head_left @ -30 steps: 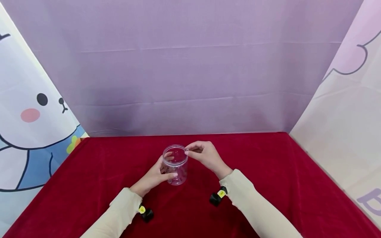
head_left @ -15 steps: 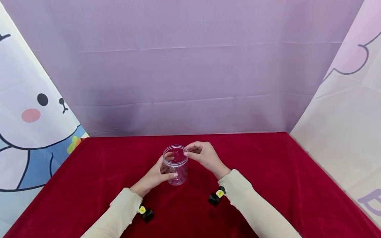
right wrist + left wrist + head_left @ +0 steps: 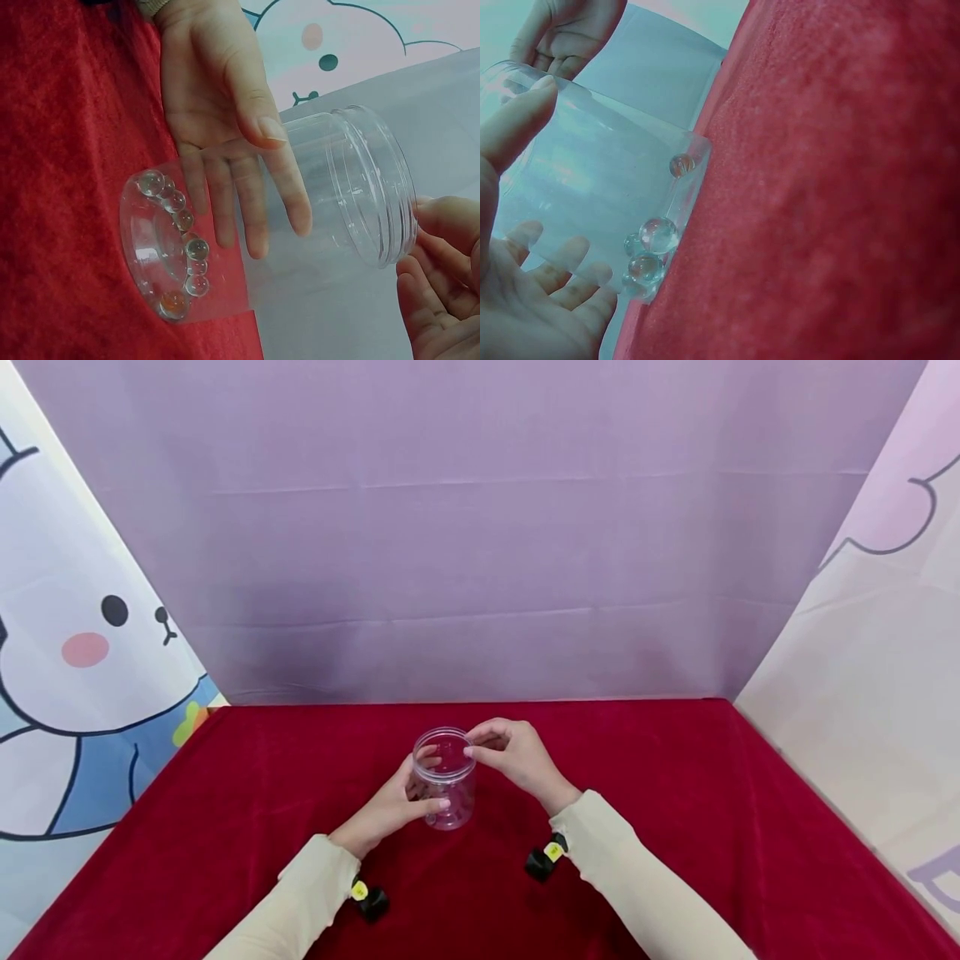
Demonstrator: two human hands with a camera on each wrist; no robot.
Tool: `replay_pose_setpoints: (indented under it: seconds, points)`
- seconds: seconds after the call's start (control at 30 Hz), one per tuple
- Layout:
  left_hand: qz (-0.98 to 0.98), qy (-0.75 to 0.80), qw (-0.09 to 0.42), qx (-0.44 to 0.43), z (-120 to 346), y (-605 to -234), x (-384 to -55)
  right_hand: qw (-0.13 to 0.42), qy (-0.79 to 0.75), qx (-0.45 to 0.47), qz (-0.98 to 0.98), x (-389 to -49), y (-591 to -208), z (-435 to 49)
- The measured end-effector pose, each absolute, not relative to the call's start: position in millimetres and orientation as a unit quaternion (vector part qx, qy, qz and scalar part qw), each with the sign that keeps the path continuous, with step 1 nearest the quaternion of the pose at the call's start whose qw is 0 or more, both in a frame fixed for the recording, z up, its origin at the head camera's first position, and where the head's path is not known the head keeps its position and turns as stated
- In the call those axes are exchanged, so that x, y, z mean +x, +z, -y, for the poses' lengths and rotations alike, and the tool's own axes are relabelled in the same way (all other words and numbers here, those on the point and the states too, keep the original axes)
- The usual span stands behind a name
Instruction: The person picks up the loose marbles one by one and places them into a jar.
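Note:
A clear plastic jar (image 3: 461, 797) with a ridged, lidless mouth stands over the red cloth in the middle of the head view. My left hand (image 3: 384, 810) grips its left side, thumb across the front and fingers behind. At the right of the mouth, my right hand (image 3: 525, 762) has thumb and fingertips together on the rim (image 3: 390, 187). The right wrist view shows several clear glass marbles (image 3: 197, 250) around the jar's bottom. One orange-tinted marble (image 3: 174, 303) lies among them. Part of the right fingertips is hidden behind the rim.
A red velvet cloth (image 3: 637, 793) covers the table. Behind it hangs a purple curtain (image 3: 480, 543), with a cartoon-printed sheet (image 3: 45, 610) on the left and a pale sheet (image 3: 885, 693) on the right. Black wrist cameras (image 3: 538, 865) sit under both sleeves.
The right hand has shifted very slightly left and down at the rim. The left hand's hold on the jar is unchanged; the whole head view has moved a little.

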State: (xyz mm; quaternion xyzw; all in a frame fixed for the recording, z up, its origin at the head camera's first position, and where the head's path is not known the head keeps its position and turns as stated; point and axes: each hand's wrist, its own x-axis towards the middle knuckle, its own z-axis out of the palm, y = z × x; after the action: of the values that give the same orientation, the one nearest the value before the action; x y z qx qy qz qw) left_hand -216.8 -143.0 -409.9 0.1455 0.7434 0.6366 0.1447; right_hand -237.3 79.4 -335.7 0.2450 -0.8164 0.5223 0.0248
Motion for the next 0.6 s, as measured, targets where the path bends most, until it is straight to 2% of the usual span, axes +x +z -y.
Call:
replay_pose_setpoints:
  seconds: [0.33, 0.6]
  points:
    - [-0.738, 0.643, 0.144, 0.145, 143, -413, -217, 0.035, 0.523, 0.257, 0.812, -237, -341, -83]
    - [-0.737, 0.636, 0.156, 0.167, 141, -407, -218, 0.064, 0.519, 0.250, 0.815, -236, -349, -106]
